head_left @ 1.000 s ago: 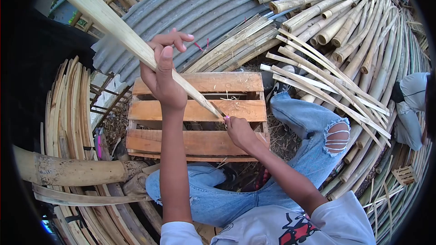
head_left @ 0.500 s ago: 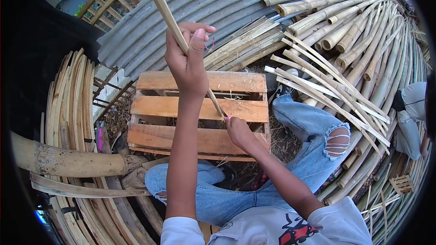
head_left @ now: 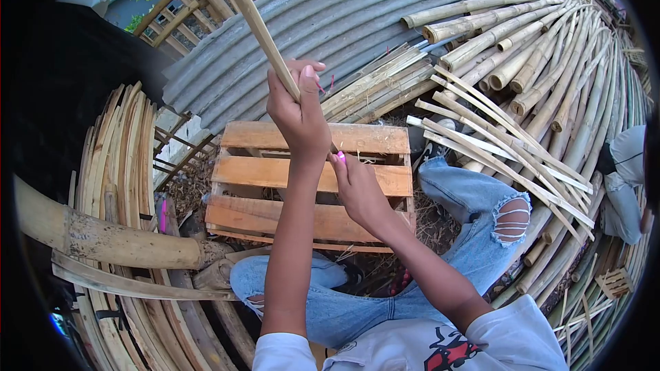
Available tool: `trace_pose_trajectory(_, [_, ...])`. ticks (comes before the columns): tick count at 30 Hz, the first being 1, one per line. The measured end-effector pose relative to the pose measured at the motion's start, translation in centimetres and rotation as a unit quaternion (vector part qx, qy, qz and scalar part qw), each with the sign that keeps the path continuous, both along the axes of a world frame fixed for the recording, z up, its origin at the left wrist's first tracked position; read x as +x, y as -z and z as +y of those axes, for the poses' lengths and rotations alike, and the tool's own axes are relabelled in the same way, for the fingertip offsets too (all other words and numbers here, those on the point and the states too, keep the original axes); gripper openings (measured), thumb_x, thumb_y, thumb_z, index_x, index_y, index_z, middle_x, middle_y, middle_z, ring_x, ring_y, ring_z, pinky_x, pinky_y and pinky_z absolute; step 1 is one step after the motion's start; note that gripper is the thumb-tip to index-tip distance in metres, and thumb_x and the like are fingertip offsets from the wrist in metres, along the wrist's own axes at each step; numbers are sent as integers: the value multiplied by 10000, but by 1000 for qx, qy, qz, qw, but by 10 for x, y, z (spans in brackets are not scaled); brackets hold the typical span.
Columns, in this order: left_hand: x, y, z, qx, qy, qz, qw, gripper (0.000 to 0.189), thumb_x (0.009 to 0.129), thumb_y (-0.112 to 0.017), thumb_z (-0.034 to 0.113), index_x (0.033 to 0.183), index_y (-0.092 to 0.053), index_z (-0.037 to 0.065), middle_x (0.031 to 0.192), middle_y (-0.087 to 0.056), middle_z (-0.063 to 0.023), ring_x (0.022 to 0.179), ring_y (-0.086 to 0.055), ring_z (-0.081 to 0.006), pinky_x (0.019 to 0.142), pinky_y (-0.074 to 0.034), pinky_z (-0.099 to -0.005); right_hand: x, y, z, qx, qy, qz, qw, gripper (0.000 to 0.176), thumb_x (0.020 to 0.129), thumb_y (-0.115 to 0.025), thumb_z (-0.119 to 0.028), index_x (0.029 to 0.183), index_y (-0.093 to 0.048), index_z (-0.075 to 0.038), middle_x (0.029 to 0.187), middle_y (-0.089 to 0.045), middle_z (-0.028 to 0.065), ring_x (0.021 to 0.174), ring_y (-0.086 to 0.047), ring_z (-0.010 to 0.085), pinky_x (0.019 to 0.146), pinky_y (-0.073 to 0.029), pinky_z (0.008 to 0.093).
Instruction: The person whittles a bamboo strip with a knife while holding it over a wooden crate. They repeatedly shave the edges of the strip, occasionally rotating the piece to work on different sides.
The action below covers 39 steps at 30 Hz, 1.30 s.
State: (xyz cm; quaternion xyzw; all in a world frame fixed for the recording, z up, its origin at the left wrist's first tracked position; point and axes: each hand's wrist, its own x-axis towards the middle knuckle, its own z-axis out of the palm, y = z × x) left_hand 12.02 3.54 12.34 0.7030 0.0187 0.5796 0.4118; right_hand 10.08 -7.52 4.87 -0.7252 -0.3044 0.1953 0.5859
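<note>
My left hand [head_left: 297, 115] is raised and shut on a long pale bamboo strip [head_left: 256, 22] that slants up to the top left, out of the picture. Just below it, my right hand [head_left: 359, 189] has its fingers closed at the strip's lower end, thumb pressed there; my left wrist hides the tip. Both hands are over a wooden pallet crate [head_left: 371, 139] that stands in front of my knees in blue jeans [head_left: 474, 199].
Bundles of bamboo poles [head_left: 529, 48] and split strips [head_left: 509, 154] fan out on the right. Curved slats [head_left: 113, 165] and a thick pole [head_left: 103, 240] lie on the left. Corrugated sheet [head_left: 357, 20] lies behind the crate. Another person's sleeve [head_left: 625, 178] shows at the right edge.
My left hand has swung the strip from a low slant to a steeper one and moved right. My right hand has risen with the strip's lower end toward the left wrist.
</note>
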Motion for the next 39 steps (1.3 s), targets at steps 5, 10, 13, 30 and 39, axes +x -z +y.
trace_pose_trajectory(5, [0,-3,-4,1,-4,4,1000,119,944,-461,117,863,-466,30,804,-586,-72,747,-495,-123,994,-364,-394,13,-18,-4,-62,-35,-71,995,451,999,-344,-274,844,-534,104,734,-550,324,741,-531,491,678,-408,527])
trace_pose_trajectory(10, [4,-2,-2,16,-1,6,1000,128,941,-467,125,863,-487,26,793,-593,-56,714,-458,-113,1001,-367,-397,2,-10,-1,-59,12,-96,993,437,994,-348,-251,853,-553,108,722,-564,338,755,-560,493,681,-430,541])
trace_pose_trajectory(13, [0,0,-6,18,-15,1,1000,107,930,-477,104,879,-502,13,796,-602,-69,705,-501,-144,964,-397,-389,19,-14,-6,-87,-78,-126,985,414,989,-355,-257,881,-521,107,785,-549,339,811,-518,506,710,-386,548])
trace_pose_trajectory(30, [6,-4,-7,17,1,-6,1000,139,937,-479,110,872,-550,9,685,-500,-28,597,-405,-103,576,-360,-256,9,15,2,-48,-6,-76,996,463,987,-335,-303,833,-527,89,751,-563,320,745,-536,490,694,-417,506])
trace_pose_trajectory(39, [10,-4,-8,-4,9,-1,1000,134,936,-480,107,869,-540,8,747,-567,-43,612,-415,-106,597,-373,-259,13,-18,-13,-41,-25,-36,998,468,995,-348,-305,829,-521,98,710,-550,311,716,-544,469,677,-413,509])
